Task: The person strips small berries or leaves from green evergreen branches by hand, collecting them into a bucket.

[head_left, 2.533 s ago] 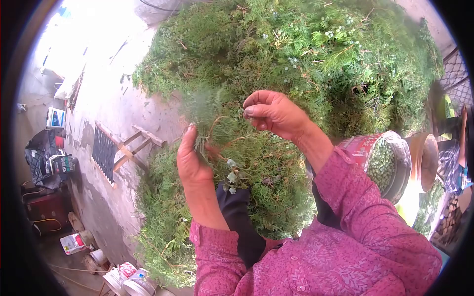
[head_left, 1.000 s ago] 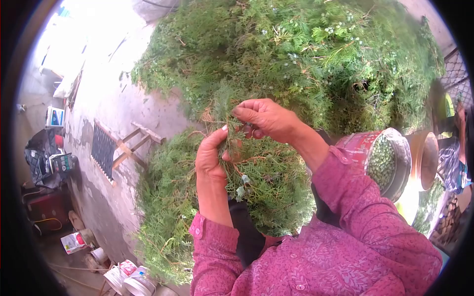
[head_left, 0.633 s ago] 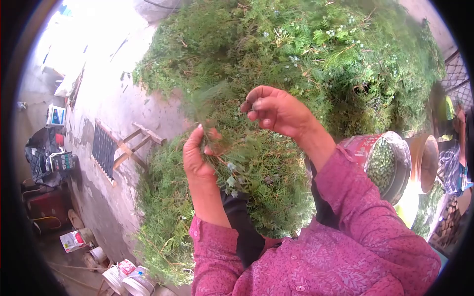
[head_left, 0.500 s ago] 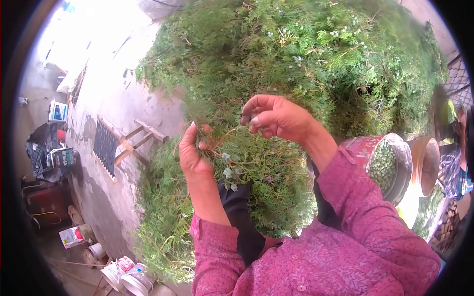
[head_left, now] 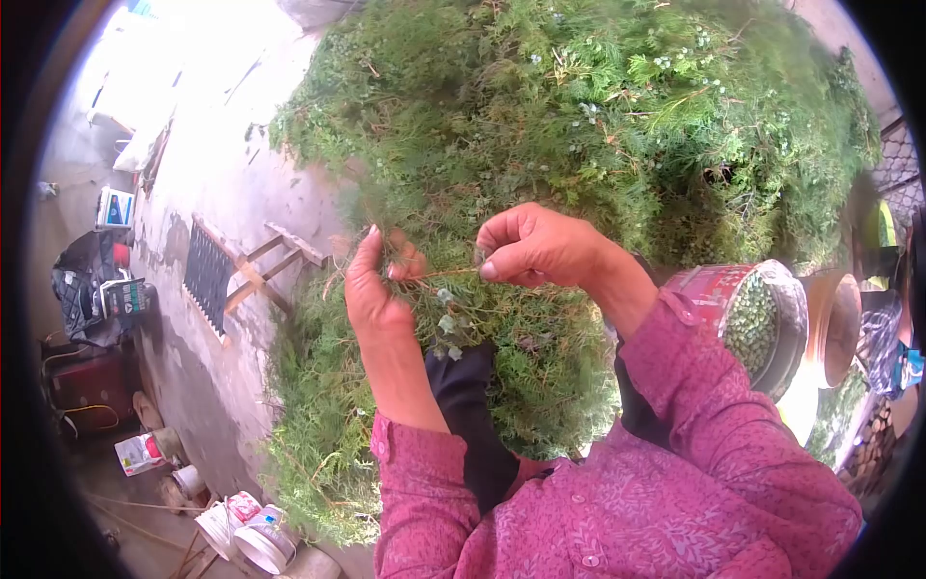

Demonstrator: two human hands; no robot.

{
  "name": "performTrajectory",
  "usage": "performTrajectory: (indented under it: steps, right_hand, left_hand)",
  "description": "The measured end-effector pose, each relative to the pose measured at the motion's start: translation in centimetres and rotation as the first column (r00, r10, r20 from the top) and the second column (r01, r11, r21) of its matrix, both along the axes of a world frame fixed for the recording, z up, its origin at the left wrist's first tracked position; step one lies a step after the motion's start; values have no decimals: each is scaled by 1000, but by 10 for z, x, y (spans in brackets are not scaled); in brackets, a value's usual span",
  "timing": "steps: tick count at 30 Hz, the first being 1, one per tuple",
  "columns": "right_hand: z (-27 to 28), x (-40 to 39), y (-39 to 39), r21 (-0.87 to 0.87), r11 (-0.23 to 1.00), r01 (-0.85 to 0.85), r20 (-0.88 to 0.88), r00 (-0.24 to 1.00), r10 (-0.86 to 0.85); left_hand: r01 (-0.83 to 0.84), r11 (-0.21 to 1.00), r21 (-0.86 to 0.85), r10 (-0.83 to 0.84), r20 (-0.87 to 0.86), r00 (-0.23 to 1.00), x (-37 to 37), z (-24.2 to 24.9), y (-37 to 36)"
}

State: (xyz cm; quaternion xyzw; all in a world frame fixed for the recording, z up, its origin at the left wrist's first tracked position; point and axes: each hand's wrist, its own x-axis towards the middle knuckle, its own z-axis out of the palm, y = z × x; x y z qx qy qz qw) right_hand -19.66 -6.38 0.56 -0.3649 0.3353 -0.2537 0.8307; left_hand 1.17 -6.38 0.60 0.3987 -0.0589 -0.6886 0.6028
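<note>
Left hand [head_left: 374,294] raised in front of the chest, fingers [head_left: 405,262] clenched round a sprig [head_left: 446,314] of green conifer foliage. The sprig's thin stem runs across from this hand toward the right hand; its leafy end with a few pale cones hangs just below the left hand, over the lap.

Right hand [head_left: 536,247] level with the left, a little apart from it. Thumb and forefinger pinched together at the far end of the stem; what exactly sits between the fingertips is too small to tell. Remaining fingers curled in.

Both hands sit over a large heap [head_left: 598,106] of the same cut foliage, which fills the upper half of the view and continues down the left side of the lap. Small pale cones are scattered through it.

Right of the right forearm: a red tin [head_left: 748,314], lying tilted toward the camera, holding small green cones. A brown pot [head_left: 837,323] just beyond it.

Left: concrete floor [head_left: 207,183], a small wooden stool [head_left: 256,275], white buckets [head_left: 246,536] near the bottom edge.

Both sleeves [head_left: 694,415] magenta, patterned.
</note>
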Motion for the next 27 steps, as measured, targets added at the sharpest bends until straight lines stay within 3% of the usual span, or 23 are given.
performTrajectory:
  steps: [4, 6, 7, 8, 9, 10, 11, 13, 21, 27]
  right_hand:
    - [1, -3, -1, -8, 997, -80, 9, 997, 80]
    - [-3, -3, -1, -90, 974, -206, -159, 969, 191]
    - [-11, -3, -1, -90, 974, -208, -158, 968, 193]
    - [-23, -2, 0, -334, 897, -289, -556, 829, 60]
    - [-21, -1, 1, -491, 748, -447, -804, 563, -191]
    - [-16, -8, -1, -404, 818, -410, -771, 634, -63]
    - [-10, -11, -2, -404, 814, -416, -774, 631, -61]
    - [-5, -12, 0, -163, 987, -6, -297, 954, -43]
    - [-9, 14, 6, 9, 999, 53, 90, 994, -54]
    - [-1, 19, 6, -111, 992, 55, -28, 998, -58]
  left_hand:
    - [-25, 999, 38, 21, 118, 993, -7, 3, 2]
    - [-51, 997, 54, 42, 160, 986, -4, 2, 1]
    - [-86, 996, 39, 78, 171, 982, 3, -2, 0]
    - [-119, 993, 24, 113, 181, 977, 9, -3, -2]
    - [-118, 993, 23, 112, 181, 977, 11, -2, -2]
    - [-120, 993, 17, 115, 187, 976, 13, 0, -1]
    - [-127, 992, 10, 123, 189, 974, 15, 1, -1]
    - [-160, 987, 19, 153, 187, 970, 10, -2, -1]
    - [-106, 994, 15, 104, 95, 990, 7, -9, -3]
    - [-134, 989, 64, 119, 200, 973, -5, 1, -1]
